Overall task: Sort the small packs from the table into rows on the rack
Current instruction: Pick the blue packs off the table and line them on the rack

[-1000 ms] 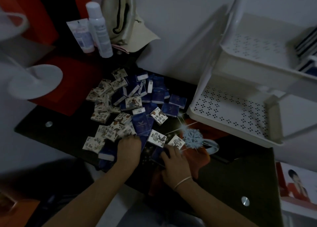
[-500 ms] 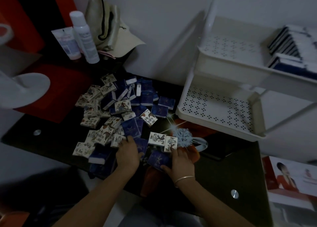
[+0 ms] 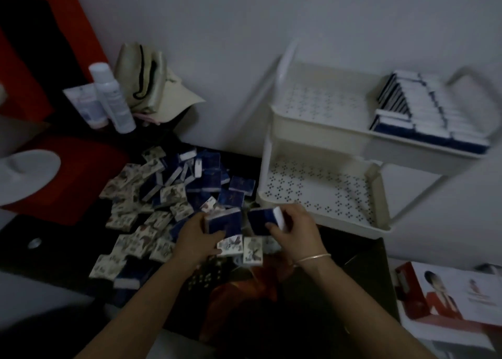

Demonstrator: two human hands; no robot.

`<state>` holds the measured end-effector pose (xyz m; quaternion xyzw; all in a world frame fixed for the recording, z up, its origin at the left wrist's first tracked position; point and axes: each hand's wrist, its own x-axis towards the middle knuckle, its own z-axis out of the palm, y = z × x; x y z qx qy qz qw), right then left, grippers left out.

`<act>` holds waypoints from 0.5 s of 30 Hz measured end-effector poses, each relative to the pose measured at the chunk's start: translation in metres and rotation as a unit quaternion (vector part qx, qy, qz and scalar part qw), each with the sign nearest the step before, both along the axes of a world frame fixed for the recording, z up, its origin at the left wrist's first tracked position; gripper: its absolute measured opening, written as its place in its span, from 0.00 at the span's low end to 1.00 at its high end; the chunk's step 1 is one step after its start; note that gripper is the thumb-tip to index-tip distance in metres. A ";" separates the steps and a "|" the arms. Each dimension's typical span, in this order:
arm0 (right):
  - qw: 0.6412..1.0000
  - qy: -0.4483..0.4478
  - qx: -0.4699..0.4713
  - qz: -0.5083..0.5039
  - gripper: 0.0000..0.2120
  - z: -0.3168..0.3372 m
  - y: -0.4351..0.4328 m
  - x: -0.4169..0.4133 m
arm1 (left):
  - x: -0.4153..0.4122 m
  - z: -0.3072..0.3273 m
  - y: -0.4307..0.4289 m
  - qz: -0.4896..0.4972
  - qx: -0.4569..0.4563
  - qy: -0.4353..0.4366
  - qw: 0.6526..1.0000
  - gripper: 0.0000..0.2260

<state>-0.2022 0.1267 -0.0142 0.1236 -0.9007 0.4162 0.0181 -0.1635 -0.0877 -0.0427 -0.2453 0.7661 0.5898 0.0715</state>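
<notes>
Your left hand (image 3: 199, 236) has its fingers curled round a small dark blue rectangular pack (image 3: 226, 223). Its broad glossy face is turned up toward you, its pale edge is on top, and its long axis runs roughly left to right, tilted slightly upward on the right. Your right hand (image 3: 296, 231) pinches a second dark blue pack (image 3: 262, 221) between thumb and fingers, also lying left to right, with its white end pointing toward the white plastic two-tier rack (image 3: 320, 130). Both packs are lifted off the dark glossy bench (image 3: 353, 271), close together but apart, just in front of the rack's lower tier (a perforated tray with a raised rim). Below and to the left of your hands lies the loose pile of packs (image 3: 163, 195), blue ones mixed with pale illustrated ones, lying flat or on edge and pointing every way. On the right end of the upper tier, a row of blue packs (image 3: 423, 111) stands on edge, white tops up, packed face to face.
</notes>
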 end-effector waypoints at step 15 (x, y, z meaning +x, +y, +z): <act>0.947 0.264 -0.106 -0.151 0.11 0.223 0.131 -0.128 | -0.115 0.201 0.126 -0.081 -0.109 0.394 0.909 0.06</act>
